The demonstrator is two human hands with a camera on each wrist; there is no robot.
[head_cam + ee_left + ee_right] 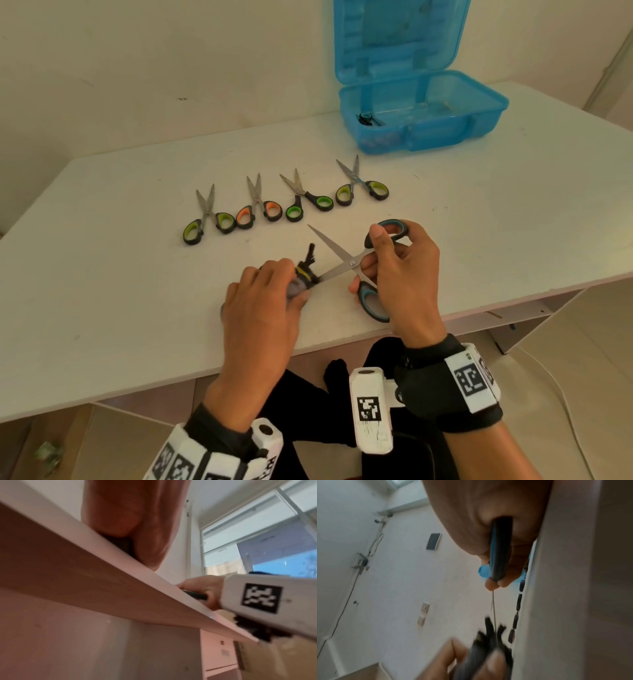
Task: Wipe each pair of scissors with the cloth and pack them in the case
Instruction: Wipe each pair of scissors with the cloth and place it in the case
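Head view: the right hand [400, 274] holds a pair of blue-handled scissors [356, 263] spread wide open above the white table [102, 291], fingers curled round the far handle loop and thumb at the near loop. The left hand [263, 301] is closed round a grey cloth [299, 286] with a dark fringe, which it pinches about the lower blade; the upper blade points freely up and to the left. Beyond the hands, four smaller pairs lie in a row on the table, blades partly open and pointing away: green-handled scissors [207, 219] at the left, orange-handled scissors [258, 205], a second green pair [305, 198] and a yellow-green pair [359, 186] at the right. At the far right stands the open blue case [421, 113], lid upright; one small dark item lies in its tray (possibly scissors, too small to tell).

Right wrist view: the blue-and-black handle [500, 555] is seen edge-on in the curled fingers [493, 585], with the thin blade running down into the blurred cloth.

Left wrist view: mostly the table's underside and edge.
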